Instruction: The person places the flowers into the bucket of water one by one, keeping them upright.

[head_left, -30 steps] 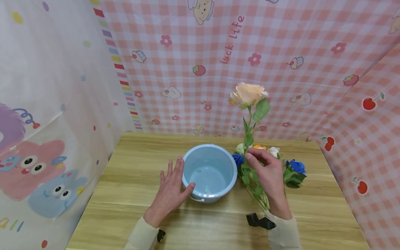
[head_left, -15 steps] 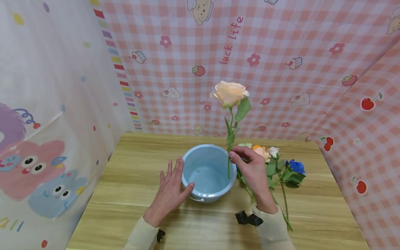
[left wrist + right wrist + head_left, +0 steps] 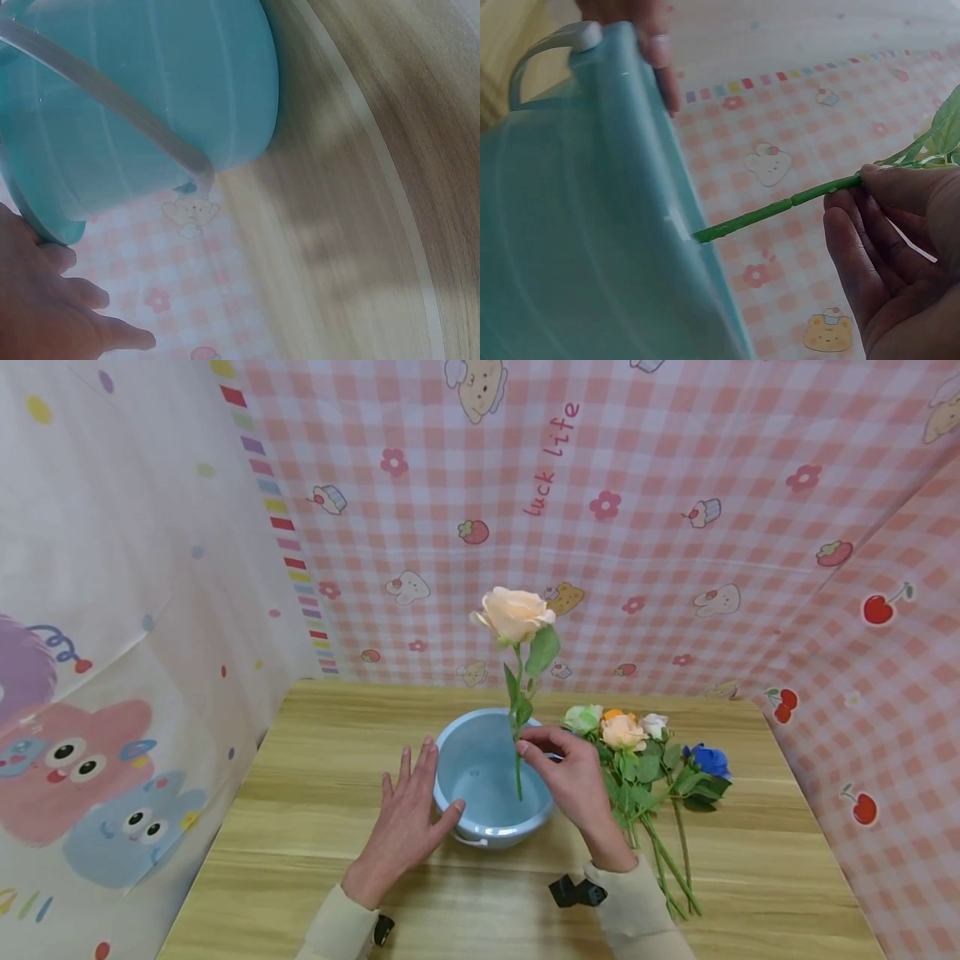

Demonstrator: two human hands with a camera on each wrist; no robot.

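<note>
A peach rose [image 3: 514,615] stands upright over the light blue bucket [image 3: 495,833]. My right hand [image 3: 573,777] pinches its green stem between thumb and fingers. In the right wrist view the stem [image 3: 754,216] runs from the fingertips to the bucket's rim, its lower tip at the opening. My left hand [image 3: 405,814] rests with straight, spread fingers on the bucket's left rim. From the left wrist view I see the bucket's side [image 3: 150,90] and its white handle [image 3: 124,105], with the fingers [image 3: 86,292] by the rim.
Several roses lie right of the bucket: a green-white one [image 3: 582,718], a peach one [image 3: 624,732], a white one [image 3: 655,724] and a blue one [image 3: 707,761]. Their stems point toward the front of the wooden table [image 3: 315,752]. A checked cloth [image 3: 420,527] hangs behind.
The right hand has carried the peach rose leftward from above the other roses to over the bucket, and the rose is now lower. The left hand has stayed at the rim.
</note>
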